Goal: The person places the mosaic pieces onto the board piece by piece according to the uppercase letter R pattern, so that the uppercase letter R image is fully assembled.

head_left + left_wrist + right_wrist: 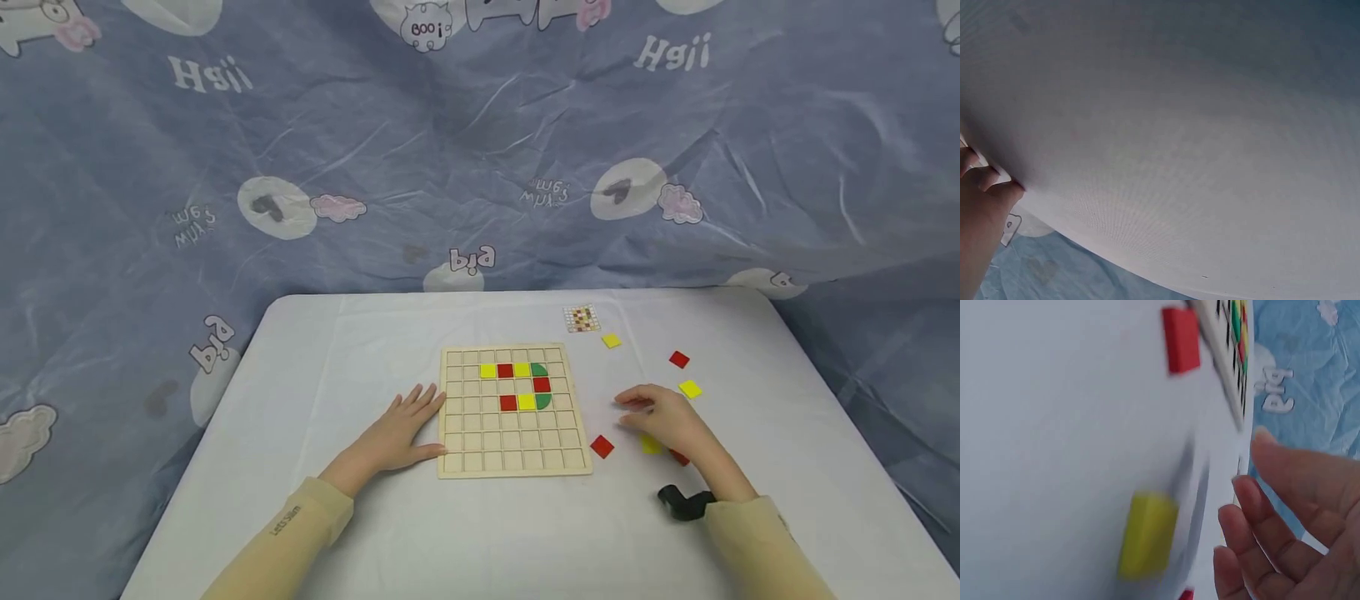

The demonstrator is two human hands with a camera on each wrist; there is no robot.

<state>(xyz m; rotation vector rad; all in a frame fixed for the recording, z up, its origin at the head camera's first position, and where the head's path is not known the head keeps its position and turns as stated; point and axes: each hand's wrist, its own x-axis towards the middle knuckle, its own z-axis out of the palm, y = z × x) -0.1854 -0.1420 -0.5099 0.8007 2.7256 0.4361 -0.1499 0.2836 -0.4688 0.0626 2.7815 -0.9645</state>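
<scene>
From my distant seat, the broadest thing I have is the white table, and on it lies the wooden gridded board. The left hand, its fingers spread, touches the board's left edge, so a careless push there could skew it and jog the set pieces. The right hand hangs to the board's right, thumb and fingertips apart, with nothing that I can see between them in its wrist view; if it sweeps low, I judge it could scatter what lies beneath. A black thing (I can't make out what) shows by the right cuff and might catch on something too. Smallest are the loose tiles, lying right of the board: a red tile just beside its near corner, a yellow tile close by the right hand, others farther off. They look square and plainly coloured; from the right wrist they show some thickness, though blurred, and I expect them to slip under a hurried pinch.
</scene>
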